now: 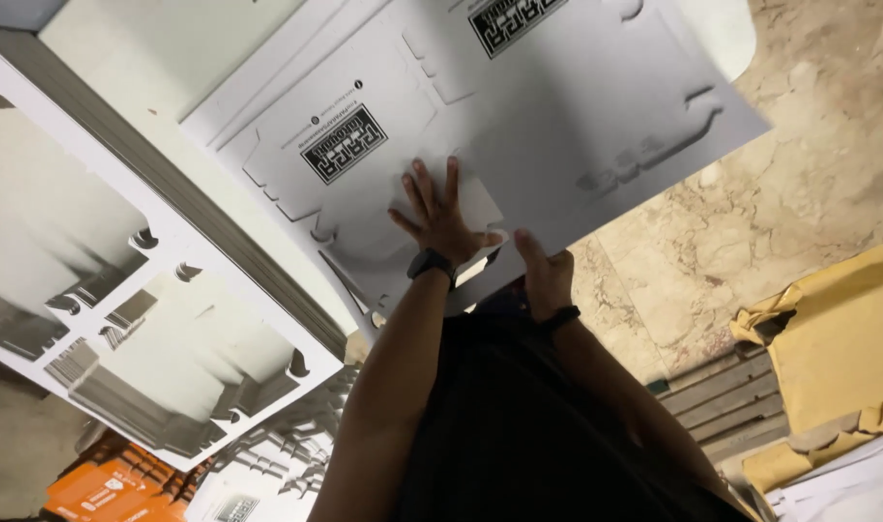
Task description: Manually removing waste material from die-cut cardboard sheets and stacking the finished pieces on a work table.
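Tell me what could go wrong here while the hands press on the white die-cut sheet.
1. The left hand presses a partly punched panel of the die-cut cardboard sheet; the panel may tear unevenly.
2. The right hand pinches only the sheet's edge, so the sheet might slip or sag.
3. The stack of cut-out frames lies close by; the sheet could snag it.

Floor [751, 222]: polished stone, beige with brown veining, visible at right. Wooden pallet [722, 396] with grey slats lies on it, lower right. Crumpled brown paper [838, 338] sits over the pallet's far end; white sheets [847, 488] in the bottom right corner. Left: tall stack of white die-cut cardboard waste frames [122, 290], edges showing as grey layers. Orange printed cartons [113, 483] at bottom left. Light is dim and warm.
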